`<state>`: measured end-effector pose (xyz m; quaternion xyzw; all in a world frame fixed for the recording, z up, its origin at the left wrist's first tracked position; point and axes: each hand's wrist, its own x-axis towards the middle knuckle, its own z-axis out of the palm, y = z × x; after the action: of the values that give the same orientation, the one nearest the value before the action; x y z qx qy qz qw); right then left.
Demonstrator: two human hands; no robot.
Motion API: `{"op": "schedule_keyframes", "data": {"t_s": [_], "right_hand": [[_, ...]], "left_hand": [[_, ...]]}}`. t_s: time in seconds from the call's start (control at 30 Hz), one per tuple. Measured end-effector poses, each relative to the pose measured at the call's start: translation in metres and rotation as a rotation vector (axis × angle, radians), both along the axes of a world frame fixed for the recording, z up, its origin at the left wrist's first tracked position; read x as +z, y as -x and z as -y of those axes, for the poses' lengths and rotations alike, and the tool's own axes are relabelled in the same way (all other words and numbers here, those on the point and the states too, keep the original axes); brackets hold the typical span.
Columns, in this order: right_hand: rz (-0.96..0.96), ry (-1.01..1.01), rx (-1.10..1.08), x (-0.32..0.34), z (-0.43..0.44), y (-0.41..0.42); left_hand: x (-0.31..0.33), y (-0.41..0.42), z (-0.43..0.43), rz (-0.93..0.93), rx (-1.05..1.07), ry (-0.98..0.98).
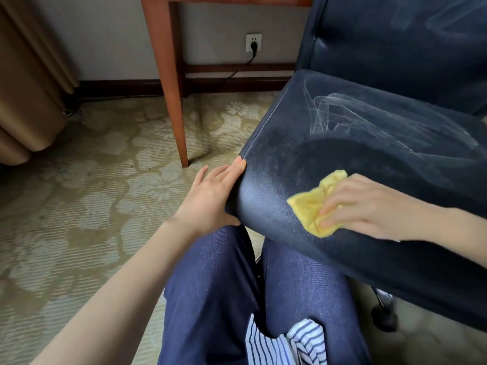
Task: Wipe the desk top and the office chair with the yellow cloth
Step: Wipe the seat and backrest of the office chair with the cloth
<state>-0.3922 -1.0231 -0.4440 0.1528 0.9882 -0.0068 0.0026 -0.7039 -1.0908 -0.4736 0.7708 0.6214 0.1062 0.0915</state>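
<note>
The dark blue office chair [342, 143] fills the right side, its seat dusty with pale wipe streaks toward the back. My right hand [369, 206] presses the crumpled yellow cloth [313, 204] flat on the seat's front edge. My left hand [213, 196] grips the seat's front left corner, fingers along the side and thumb underneath. Of the desk, only a reddish wooden leg [171, 83] and lower rails show at the top; its top is out of view.
Patterned beige carpet [92, 193] covers the floor to the left. A tan curtain [29, 88] hangs at far left. A wall socket [253, 42] with a black cable sits behind the desk leg. A chair caster [384, 316] shows at lower right. My knees are under the seat.
</note>
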Motion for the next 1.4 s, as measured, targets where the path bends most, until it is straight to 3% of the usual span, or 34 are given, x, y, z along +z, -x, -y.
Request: {"op": "schedule_keyframes", "data": {"t_s": [0.13,0.3,0.5,0.67,1.03,1.23,1.4], "right_hand": [[-0.184,0.088,-0.060,0.014,-0.022,0.046],[-0.306,0.078,-0.333,0.018,-0.048,0.097],[-0.383,-0.148,-0.698,-0.004,-0.031,0.140],[-0.473,-0.263,-0.523,-0.017,0.004,0.129],[-0.149,-0.445,-0.099,0.010,0.054,0.049],[0.005,-0.326,0.045,0.007,0.018,0.051],[-0.097,-0.213,0.030,-0.010,0.006,0.065]], "left_hand": [[-0.002,0.002,-0.003,0.024,-0.007,-0.027],[0.000,0.000,-0.003,0.020,0.003,0.012],[0.004,-0.002,0.000,-0.050,0.033,0.052],[0.007,0.000,0.000,-0.098,0.035,0.071],[0.005,-0.001,0.003,-0.077,0.018,0.068],[0.001,0.000,0.001,-0.004,-0.004,0.078],[-0.004,0.006,0.000,0.263,-0.024,0.066]]}}
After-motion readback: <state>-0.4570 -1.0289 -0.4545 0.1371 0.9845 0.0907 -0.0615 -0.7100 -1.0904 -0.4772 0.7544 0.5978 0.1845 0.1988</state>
